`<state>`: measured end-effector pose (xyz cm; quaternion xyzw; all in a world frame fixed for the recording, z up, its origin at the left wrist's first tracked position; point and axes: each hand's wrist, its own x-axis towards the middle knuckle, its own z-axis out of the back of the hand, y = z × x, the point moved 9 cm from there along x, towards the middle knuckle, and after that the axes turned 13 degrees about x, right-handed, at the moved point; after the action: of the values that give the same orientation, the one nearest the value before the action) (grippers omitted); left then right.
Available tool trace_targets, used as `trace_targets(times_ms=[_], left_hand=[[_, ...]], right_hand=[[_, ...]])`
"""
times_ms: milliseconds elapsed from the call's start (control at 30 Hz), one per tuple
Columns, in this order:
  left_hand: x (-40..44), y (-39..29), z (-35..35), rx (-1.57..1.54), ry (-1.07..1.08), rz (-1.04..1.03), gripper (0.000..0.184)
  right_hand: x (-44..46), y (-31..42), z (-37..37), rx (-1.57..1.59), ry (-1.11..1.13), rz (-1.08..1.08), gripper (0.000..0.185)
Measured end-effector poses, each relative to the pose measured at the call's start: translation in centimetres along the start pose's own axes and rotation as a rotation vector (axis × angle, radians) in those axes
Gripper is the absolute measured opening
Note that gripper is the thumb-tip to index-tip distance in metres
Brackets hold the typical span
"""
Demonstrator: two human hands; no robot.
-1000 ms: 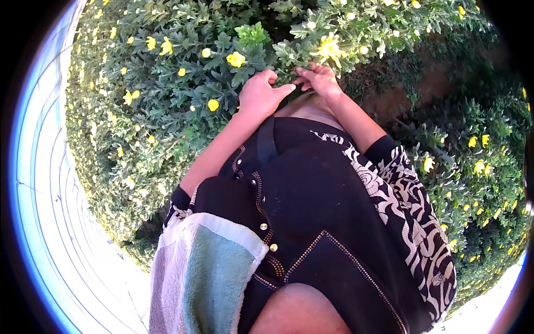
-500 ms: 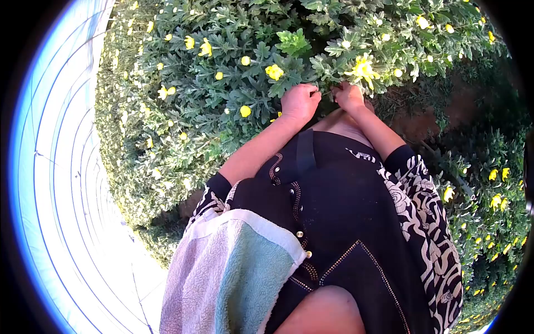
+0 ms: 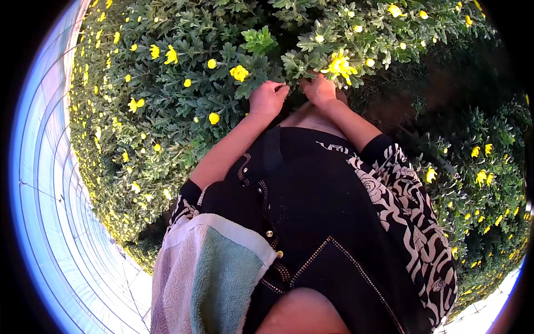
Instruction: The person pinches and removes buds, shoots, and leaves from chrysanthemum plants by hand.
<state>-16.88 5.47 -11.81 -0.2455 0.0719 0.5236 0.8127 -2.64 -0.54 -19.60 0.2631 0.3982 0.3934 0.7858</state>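
Note:
My left hand [image 3: 267, 100] is closed at the near edge of a leafy chrysanthemum plant, thumb and fingers drawn together. Just right of it, with a small gap between, my right hand [image 3: 319, 89] is also closed, its fingertips against the leaves. Whatever the fingers of either hand hold is too small or hidden to make out. Above the right hand hangs a large yellow chrysanthemum flower [image 3: 340, 67]. A smaller yellow bloom [image 3: 239, 73] sits up and left of the left hand. Bright green young leaves [image 3: 258, 40] stand out behind both hands.
Dense chrysanthemum plants with yellow buds [image 3: 214, 118] spread to the left and far side. More flowering plants [image 3: 481, 177] grow at the right, beyond a strip of dark soil [image 3: 397, 111]. Ribbed, pale sheeting [image 3: 61, 234] curves along the left. A towel [image 3: 222, 273] hangs over my front.
The view has swung, so plants and body sit further left in the picture. Both hands stay by the same leaves, fingers closed, with only slight movement.

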Motion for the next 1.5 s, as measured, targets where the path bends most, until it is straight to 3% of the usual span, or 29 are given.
trace_targets(times_ms=[67,100,133,233,300,333,367,400,467,533,633,667,733,800,900,933,1000,1067,1100,1133,1200,1267,1333,1400,1433,1467,1500], left_hand=[[0.1,2.0,-1.5,-0.263,0.15,0.179,0.026],[-0.2,2.0,-1.5,-0.471,0.125,0.233,0.022],[-0.2,2.0,-1.4,-0.468,0.13,0.231,0.022],[-0.1,2.5,-2.0,-0.487,0.105,0.253,0.019],[0.1,3.1,-2.8,-0.448,0.083,0.185,0.022],[0.3,2.2,-2.1,-0.408,0.052,0.129,0.025],[-0.1,2.4,-2.4,-0.363,0.116,0.204,0.026],[-0.4,1.6,-2.2,-0.415,0.111,0.19,0.015],[-1.0,0.9,-2.8,-0.584,0.193,0.204,0.016],[-0.9,0.9,-2.6,-0.512,0.157,0.172,0.017],[-1.1,0.5,-2.1,-0.496,0.129,0.158,0.019],[-1.3,0.2,-2.2,-0.551,0.148,0.168,0.02],[-1.5,0.1,-2.3,-0.55,0.154,0.148,0.021],[-1.6,-0.1,-2.4,-0.548,0.16,0.137,0.022],[-1.5,0.0,-1.9,-0.624,0.128,0.178,0.021],[-1.4,0.3,-1.9,-0.586,0.147,0.184,0.024],[-1.4,-0.1,-1.5,-0.549,0.164,0.184,0.027],[-3.2,-1.1,-1.7,-0.371,0.392,0.283,0.037],[-3.8,-1.7,-2.2,-0.349,0.487,0.263,0.045],[-4.2,-2.8,-2.7,-0.319,0.566,0.189,0.042],[-4.6,-5.7,-3.9,-0.301,0.671,-0.118,0.036],[-5.6,-12.0,-2.4,-0.208,0.619,-0.607,0.028],[-5.7,-15.6,-3.0,-0.295,0.627,-0.698,0.023],[-4.7,-18.5,-2.6,-0.244,0.395,-0.82,0.019],[-3.4,-18.7,-2.7,-0.207,0.308,-0.82,0.018],[-2.3,-19.0,-2.8,-0.17,0.221,-0.821,0.017],[-0.6,-17.8,-3.0,-0.137,0.17,-0.67,0.013]], right_hand=[[-0.9,-0.7,1.3,0.015,-0.005,-0.019,0.031],[-1.2,-0.5,1.7,-0.081,-0.049,0.045,0.033],[-1.0,-0.8,1.5,-0.079,-0.05,0.04,0.033],[-3.3,-1.3,-3.3,0.672,0.601,-0.276,0.036],[-5.7,0.5,-4.8,1.152,0.775,-0.51,0.036],[-5.9,0.5,-5.4,1.332,0.755,-0.593,0.029],[-5.6,0.4,-6.3,1.406,0.704,-0.604,0.026],[-5.4,0.3,-6.9,1.48,0.656,-0.613,0.022],[-5.5,0.1,-6.5,1.478,0.565,-0.618,0.018],[-5.5,-0.6,-6.5,1.413,0.579,-0.609,0.016],[-4.2,-2.8,-5.6,0.86,0.464,-0.377,0.018],[-3.9,-3.3,-6.1,0.861,0.459,-0.375,0.018],[-2.4,-4.2,-5.0,0.571,0.31,-0.241,0.018],[-1.3,-5.7,-5.7,0.516,0.315,-0.212,0.019],[-0.3,-8.3,-2.3,0.207,0.018,-0.289,0.032],[-1.0,-8.8,-0.7,0.097,-0.184,-0.146,0.028],[-0.4,-13.6,-2.0,-0.08,0.158,-0.379,0.031],[-1.8,-14.1,2.1,-0.078,0.043,-0.421,0.033],[-1.9,-14.2,4.9,0.072,-0.089,-0.39,0.031],[-2.2,-14.9,6.9,0.221,-0.215,-0.357,0.03],[-1.6,-15.4,10.4,0.902,-0.53,-0.016,0.024],[-1.3,-12.8,13.8,1.275,-0.551,0.065,0.024],[0.9,-12.5,14.0,1.318,-0.335,-0.009,0.024],[2.5,-11.5,14.5,1.172,-0.192,0.051,0.028],[1.6,-10.3,13.8,1.364,-0.049,-0.149,0.03],[2.8,-10.8,13.6,1.22,-0.005,-0.009,0.032],[2.7,-10.5,13.0,1.227,0.041,0.008,0.033]])
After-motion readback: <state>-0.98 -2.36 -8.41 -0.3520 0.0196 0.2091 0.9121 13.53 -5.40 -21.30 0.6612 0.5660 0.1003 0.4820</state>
